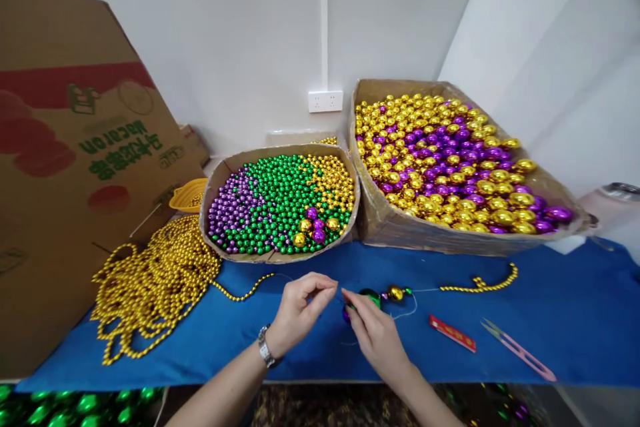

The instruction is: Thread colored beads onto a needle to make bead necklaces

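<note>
My left hand [304, 312], with a metal watch [267, 347] on its wrist, is closed in a pinch above the blue cloth. Whatever lies between its fingertips is too fine to make out. Facing it, a short gap away, my right hand [374, 333] is closed on the near end of a bead string. The right fingers partly hide a purple bead [346, 313] and a large green bead [371, 297]. Further along the thread sit a gold bead [395, 293] and a small green bead [409, 291]. The thread runs right to a gold bead chain [480, 287].
A box of small beads [280, 257] and a box of larger gold and purple beads [430, 237] stand behind. Gold bead chains [160, 280] are heaped left, by a tall carton [60, 213] and yellow basket [187, 195]. Pink-handled thread snips [523, 351] and a red packet [453, 333] lie right.
</note>
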`<state>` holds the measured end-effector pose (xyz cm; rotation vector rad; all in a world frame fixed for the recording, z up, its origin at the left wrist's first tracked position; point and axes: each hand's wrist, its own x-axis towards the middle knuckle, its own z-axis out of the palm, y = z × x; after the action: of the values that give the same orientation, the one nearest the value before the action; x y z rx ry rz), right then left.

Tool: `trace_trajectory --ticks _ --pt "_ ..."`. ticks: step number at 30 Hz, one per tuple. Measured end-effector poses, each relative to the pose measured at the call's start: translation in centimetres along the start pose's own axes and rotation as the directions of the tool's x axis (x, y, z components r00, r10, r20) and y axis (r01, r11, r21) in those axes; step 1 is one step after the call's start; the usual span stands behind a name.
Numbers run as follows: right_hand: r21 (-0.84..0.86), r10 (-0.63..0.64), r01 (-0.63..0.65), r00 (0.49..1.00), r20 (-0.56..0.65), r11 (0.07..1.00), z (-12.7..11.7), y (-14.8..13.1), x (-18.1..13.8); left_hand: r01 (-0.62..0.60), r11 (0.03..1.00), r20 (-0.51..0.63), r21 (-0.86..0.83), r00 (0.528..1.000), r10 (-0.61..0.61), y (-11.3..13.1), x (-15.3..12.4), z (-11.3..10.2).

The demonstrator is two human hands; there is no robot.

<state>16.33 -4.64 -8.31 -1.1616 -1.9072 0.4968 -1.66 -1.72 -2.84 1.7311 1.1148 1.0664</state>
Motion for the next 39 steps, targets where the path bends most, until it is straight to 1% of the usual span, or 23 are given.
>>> trace_trajectory --ticks 2,7,9,10,12,15,17,20,22,26,30,35,39 --pt "0.005 0.011 -0.011 1.000 -0.005 1.000 0.0 0.0 0.0 0.017 1.000 -0.006 0.005 1.000 -0.017 0.0 0.0 -0.1" --pt "0.008 0.180 -0.180 0.982 -0.056 0.984 -1.9 1.5 -0.5 0.117 0.993 -0.043 -0.010 0.992 -0.117 -0.8 -0.4 -1.0" --pt "-0.006 0.210 -0.211 0.975 -0.076 0.978 -2.4 2.0 -0.9 0.152 0.988 -0.070 -0.005 0.986 -0.152 -1.6 -0.8 -1.4" --pt "-0.022 0.207 -0.209 0.975 -0.080 0.978 -2.5 2.1 -1.1 0.172 0.985 -0.086 -0.005 0.981 -0.172 -2.0 -1.0 -1.6" --pt "-0.102 0.148 -0.154 0.987 -0.069 0.983 -2.1 2.0 -1.5 0.213 0.977 -0.117 -0.026 0.970 -0.214 -2.8 -1.4 -1.9" --pt "-0.233 0.022 -0.023 1.000 -0.007 0.972 -0.5 1.6 -2.1 0.256 0.962 -0.151 -0.095 0.951 -0.268 -3.7 -2.1 -2.3" --pt "-0.282 -0.010 0.015 1.000 0.017 0.959 1.0 1.4 -2.3 0.269 0.953 -0.167 -0.142 0.942 -0.291 -3.9 -2.6 -2.4" --pt "-0.344 -0.015 0.023 1.000 0.027 0.939 2.8 1.3 -2.3 0.281 0.939 -0.190 -0.201 0.929 -0.318 -3.9 -3.0 -2.4" --pt "-0.374 -0.019 0.030 0.999 0.034 0.927 3.5 1.2 -2.1 0.291 0.930 -0.199 -0.223 0.921 -0.336 -3.7 -3.2 -2.4" --pt "-0.398 -0.030 0.044 0.999 0.043 0.916 3.8 0.8 -1.4 0.301 0.924 -0.194 -0.236 0.917 -0.349 -3.5 -3.3 -2.4" --pt "-0.395 -0.038 0.049 0.999 0.037 0.918 3.8 -0.4 -0.6 0.299 0.925 -0.172 -0.236 0.924 -0.343 -3.5 -3.3 -2.3" --pt "-0.383 -0.041 0.044 0.999 0.018 0.923 4.3 -2.0 0.3 0.271 0.945 -0.150 -0.181 0.942 -0.299 -3.8 -3.5 -2.3" --pt "-0.367 -0.031 0.029 1.000 0.000 0.930 4.8 -2.7 0.6 0.266 0.955 -0.151 -0.134 0.947 -0.285 -3.9 -3.7 -2.3"
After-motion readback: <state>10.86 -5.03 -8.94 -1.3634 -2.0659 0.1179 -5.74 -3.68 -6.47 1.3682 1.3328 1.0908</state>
